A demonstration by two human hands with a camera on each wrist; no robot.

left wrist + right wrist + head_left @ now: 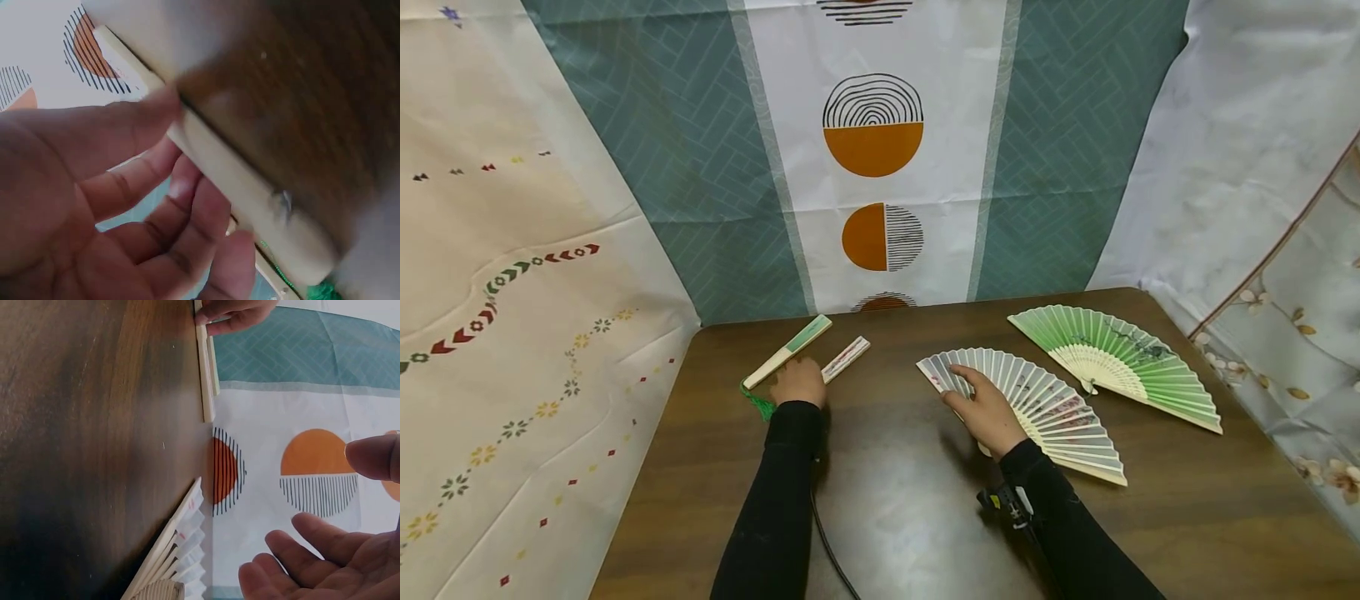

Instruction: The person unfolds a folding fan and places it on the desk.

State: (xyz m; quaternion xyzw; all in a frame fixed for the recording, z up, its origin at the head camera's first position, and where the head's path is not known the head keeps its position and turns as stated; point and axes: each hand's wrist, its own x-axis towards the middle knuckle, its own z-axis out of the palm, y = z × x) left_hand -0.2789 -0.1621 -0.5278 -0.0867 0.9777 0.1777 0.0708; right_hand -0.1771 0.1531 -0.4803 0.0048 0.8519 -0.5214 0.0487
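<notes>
My left hand (800,383) pinches a folded white hand fan (846,360) between thumb and fingers. In the left wrist view, that fan's pale wooden sticks (250,187) run diagonally past the fingertips. Just left of it lies a folded green hand fan (787,352) with a green tassel (763,407). My right hand (988,414), thumb and fingers apart, hovers over a spread white hand fan (1075,425) with a floral print; the right wrist view shows nothing in its grasp (312,562). Beyond that fan lies a spread green hand fan (1108,346).
All the fans lie on a brown wooden table (895,517). Patterned cloths, including a teal and white curtain (1052,167), hang along its back and sides. A black cable (829,546) trails from the left wrist to the front.
</notes>
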